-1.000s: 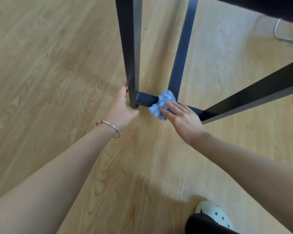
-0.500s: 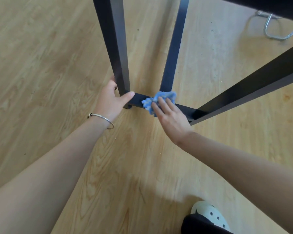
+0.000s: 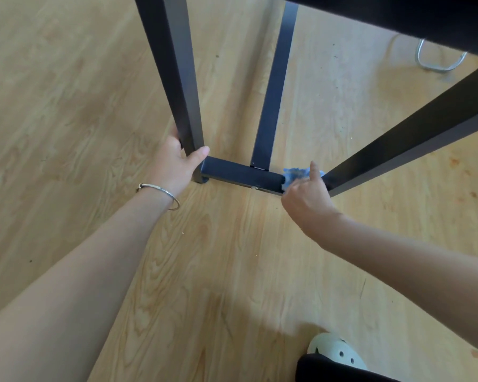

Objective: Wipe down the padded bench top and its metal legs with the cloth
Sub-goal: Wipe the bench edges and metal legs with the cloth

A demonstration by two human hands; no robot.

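- My left hand (image 3: pixel 174 164) grips the black left leg (image 3: pixel 174 78) just above the left end of the low crossbar (image 3: pixel 240 176); my thumb lies across the leg's front face and my fingers curl round behind it, mostly hidden
- A thin silver bangle (image 3: pixel 160 193) sits on that wrist, on the near side of the crossbar
- My right hand (image 3: pixel 307 198) is at the crossbar's right end; the fingers are curled in round the blue cloth (image 3: pixel 294 173), the thumb sticks up, and the hand hides most of the cloth
- The cloth is bunched up and pressed against the right end of the crossbar, in the corner where the right leg (image 3: pixel 411 139) comes down to meet it; only a crumpled blue edge shows past my knuckles
- A middle upright (image 3: pixel 273 86) rises from the crossbar's top, between my two hands and touching neither; a small screw head shows on the crossbar's front face just right of that joint
- The dark bench top (image 3: pixel 398 17) runs high above the crossbar's right end; I see only its shadowed underside
- The crossbar's left end stands on the light wood floor (image 3: pixel 66 106)
- Well beyond the crossbar's right end, a bent chrome tube (image 3: pixel 436 63) rests on the floor
- Well to the near side of the crossbar, the toe of a pale perforated clog (image 3: pixel 334 351) pokes out from under a dark trouser leg (image 3: pixel 331 369)
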